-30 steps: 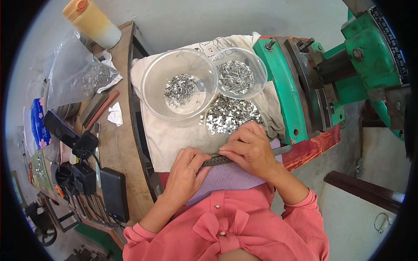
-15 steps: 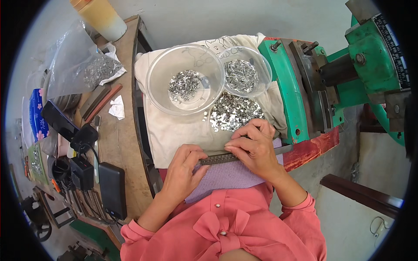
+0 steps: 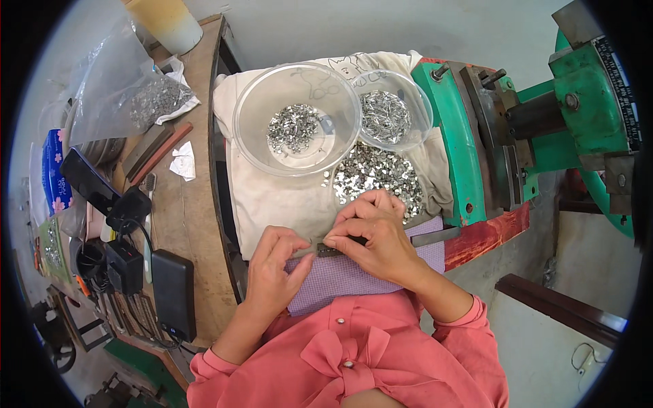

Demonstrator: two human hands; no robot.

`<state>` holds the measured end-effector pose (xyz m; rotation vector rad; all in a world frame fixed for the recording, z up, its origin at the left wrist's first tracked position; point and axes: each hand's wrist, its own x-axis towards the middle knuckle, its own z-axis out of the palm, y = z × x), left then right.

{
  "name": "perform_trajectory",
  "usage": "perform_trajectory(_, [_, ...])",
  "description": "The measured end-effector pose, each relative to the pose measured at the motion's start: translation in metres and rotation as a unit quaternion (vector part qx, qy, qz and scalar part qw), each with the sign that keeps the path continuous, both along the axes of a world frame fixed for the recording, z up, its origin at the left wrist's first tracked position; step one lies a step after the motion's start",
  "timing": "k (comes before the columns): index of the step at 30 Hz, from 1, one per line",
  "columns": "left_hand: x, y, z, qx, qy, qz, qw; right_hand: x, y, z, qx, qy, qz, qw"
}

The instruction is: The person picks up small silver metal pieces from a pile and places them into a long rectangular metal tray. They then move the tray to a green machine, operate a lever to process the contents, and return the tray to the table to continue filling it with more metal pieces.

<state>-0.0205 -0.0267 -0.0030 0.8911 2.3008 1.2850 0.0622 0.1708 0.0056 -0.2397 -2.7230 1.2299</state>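
A dark, narrow metal bar (image 3: 435, 236) with a row of small notches lies across the purple checked cloth (image 3: 326, 280) on my lap. My right hand (image 3: 377, 238) is over the bar's left part and covers much of it. Its thumb and forefinger are pinched together just above the bar's left end; anything between them is too small to make out. Just left of that end is my left hand (image 3: 275, 262), thumb and forefinger apart, with nothing visible between them. Beyond my hands, a pile of small shiny metal pieces (image 3: 381, 178) lies on the beige cloth (image 3: 272, 204).
Behind the pile stand a large clear tub (image 3: 243, 129) with small metal parts and a smaller clear tub (image 3: 427, 112) with thin metal pins. A green machine (image 3: 459, 149) stands at right. The wooden table (image 3: 197, 251) at left holds a black power bank (image 3: 173, 296) and a plastic bag (image 3: 112, 81).
My right hand has moved left along the bar to its left end. My left hand has shifted slightly left, away from the bar.
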Motion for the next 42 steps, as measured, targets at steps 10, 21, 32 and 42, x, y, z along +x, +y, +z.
perform_trajectory(10, [-0.0020, 0.0017, -0.0050, -0.020, 0.062, -0.046, 0.997, -0.0059, -0.0008, -0.0007, 0.026, -0.030, 0.022, 0.999])
perform_trajectory(21, [-0.0029, 0.0025, -0.0062, -0.019, 0.061, -0.044, 0.997, -0.0090, -0.0022, 0.0010, 0.055, -0.038, 0.032, 0.997])
perform_trajectory(32, [-0.0038, 0.0019, -0.0061, -0.018, 0.060, -0.046, 0.997, -0.0084, -0.0017, 0.0009, 0.054, -0.037, 0.036, 0.997])
perform_trajectory(42, [-0.0046, 0.0025, -0.0037, -0.019, 0.062, -0.049, 0.997, -0.0082, 0.0001, 0.0031, 0.047, -0.051, 0.042, 0.997])
